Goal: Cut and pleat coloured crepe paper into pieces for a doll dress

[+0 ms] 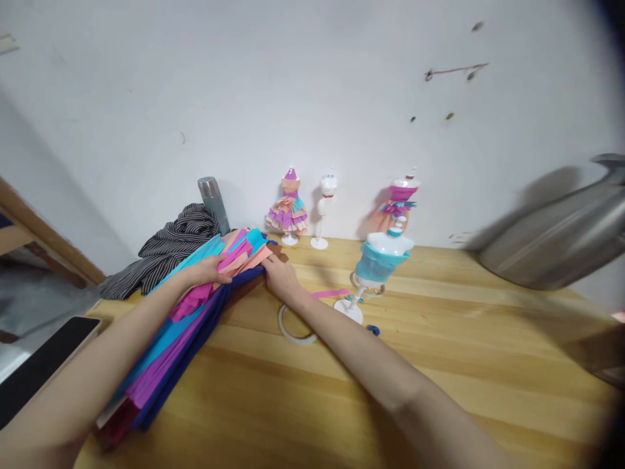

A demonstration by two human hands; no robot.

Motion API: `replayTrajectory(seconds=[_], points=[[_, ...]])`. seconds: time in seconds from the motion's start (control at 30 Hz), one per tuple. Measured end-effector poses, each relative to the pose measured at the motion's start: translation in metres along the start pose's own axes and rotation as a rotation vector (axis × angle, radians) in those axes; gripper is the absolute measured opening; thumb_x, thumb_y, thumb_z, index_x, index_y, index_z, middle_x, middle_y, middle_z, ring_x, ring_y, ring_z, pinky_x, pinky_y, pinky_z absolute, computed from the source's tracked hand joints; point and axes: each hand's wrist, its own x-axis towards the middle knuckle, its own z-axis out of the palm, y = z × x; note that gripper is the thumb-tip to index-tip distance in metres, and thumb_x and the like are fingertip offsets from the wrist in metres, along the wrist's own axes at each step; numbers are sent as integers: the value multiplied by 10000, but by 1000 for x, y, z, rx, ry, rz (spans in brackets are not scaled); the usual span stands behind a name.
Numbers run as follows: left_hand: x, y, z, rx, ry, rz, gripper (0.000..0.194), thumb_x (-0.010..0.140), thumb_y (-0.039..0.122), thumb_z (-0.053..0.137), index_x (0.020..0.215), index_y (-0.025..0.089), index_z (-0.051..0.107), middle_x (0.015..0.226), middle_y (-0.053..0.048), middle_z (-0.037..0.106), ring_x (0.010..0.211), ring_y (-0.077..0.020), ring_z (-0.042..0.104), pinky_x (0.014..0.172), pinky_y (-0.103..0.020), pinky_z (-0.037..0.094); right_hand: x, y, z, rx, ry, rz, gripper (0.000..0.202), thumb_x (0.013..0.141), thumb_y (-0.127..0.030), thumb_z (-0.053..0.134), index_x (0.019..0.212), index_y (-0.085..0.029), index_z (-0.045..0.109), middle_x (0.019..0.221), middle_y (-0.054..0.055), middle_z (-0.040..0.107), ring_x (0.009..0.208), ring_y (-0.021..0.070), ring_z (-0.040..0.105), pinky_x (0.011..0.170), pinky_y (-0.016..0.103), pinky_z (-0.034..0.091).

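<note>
A pile of folded crepe paper [163,352] in blue, purple, pink, orange and dark red lies slantwise on the left of the table. My left hand [208,270] is closed on pink and orange sheets near the pile's far end. At that far end, my right hand [280,277] has its fingers closed on the edge of the sheets; its fingertips are partly hidden. To the right stands a small white dress form [388,244] wrapped in light blue paper. A roll of tape [293,337] lies flat beside my right forearm, with a pink paper strip [329,294] beyond it.
Along the wall stand a ruffled paper dress on a form [288,208], a white form [328,189] and a pink-topped form [403,195]. A flask [215,202] and striped cloth [178,234] are at left, a phone [43,365] nearer, a metal jug [551,228] at right.
</note>
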Motion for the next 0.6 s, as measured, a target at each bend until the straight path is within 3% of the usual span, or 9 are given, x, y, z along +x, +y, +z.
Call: replayTrajectory(seconds=[0.2, 0.33, 0.47, 0.6], points=[[-7, 10, 0, -15, -70, -14, 837, 619, 567, 654, 1342, 177, 492, 1230, -82, 640, 1092, -294, 590, 876, -325, 453, -21, 25, -17, 188, 137, 40, 365, 834, -79, 424, 1124, -182, 622, 1095, 106, 626, 1002, 214, 583, 887, 324, 459], [-13, 21, 3, 9, -64, -52, 885, 642, 572, 637, 1392, 156, 417, 1138, -93, 679, 1022, -289, 627, 836, -323, 469, -23, 40, -21, 341, 247, 101, 328, 750, -50, 437, 942, -166, 675, 967, 89, 670, 929, 219, 604, 890, 362, 464], [-24, 36, 23, 198, 15, -51, 875, 755, 559, 556, 1480, 175, 254, 1183, -139, 643, 1018, -302, 629, 830, -348, 467, -31, 42, -18, 538, 321, 133, 349, 694, -54, 403, 892, -159, 671, 934, 80, 697, 902, 212, 625, 861, 377, 486], [-36, 50, 53, 517, 169, -37, 928, 756, 551, 602, 1501, 170, 202, 1429, -232, 400, 1145, -401, 515, 828, -431, 472, -54, 36, -15, 744, 273, 104, 280, 714, -138, 450, 866, -151, 684, 853, 75, 710, 800, 203, 649, 744, 345, 525]])
